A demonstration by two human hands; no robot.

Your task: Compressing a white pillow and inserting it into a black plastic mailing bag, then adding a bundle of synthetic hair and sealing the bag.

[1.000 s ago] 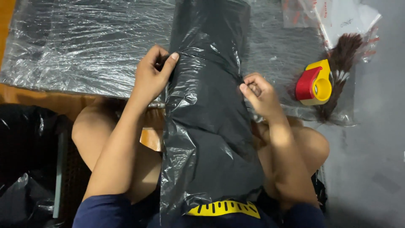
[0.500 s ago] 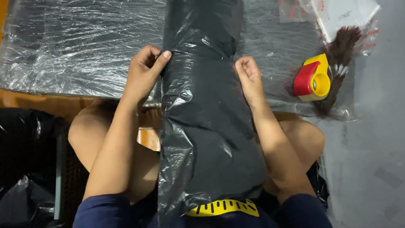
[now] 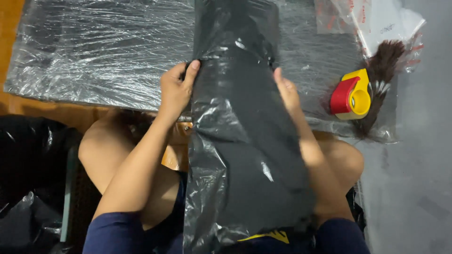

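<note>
**Both hands on a black plastic bag laid across the lap**

The left hand [image 3: 176, 91] pinches the left edge of the black plastic bag [image 3: 245, 155], thumb and fingers closed together on a fold of the film at about the bag's upper third. Straight across from that pinch, the right hand [image 3: 287, 91] lies flat along the bag's right edge, fingers straight and pressed against the side; whether the thumb curls under the film cannot be told from here.

The bag runs lengthwise from between the two hands down over the person's lap, and upward past them onto the clear plastic sheet [image 3: 94, 56] spread over a dark board. The bag looks filled with something dark and flat, its film wrinkled and glossy below the left hand's hold.

To the right of the right hand, well apart from it, a red and yellow tape dispenser [image 3: 351, 96] rests on the sheet's edge, touching a tuft of dark brown fibres [image 3: 383, 61]. Beyond that, above the right hand, lies a clear bag with red print [image 3: 343, 16]. Down to the left of the left forearm sits a heap of black plastic [image 3: 28, 178] on the floor.
</note>
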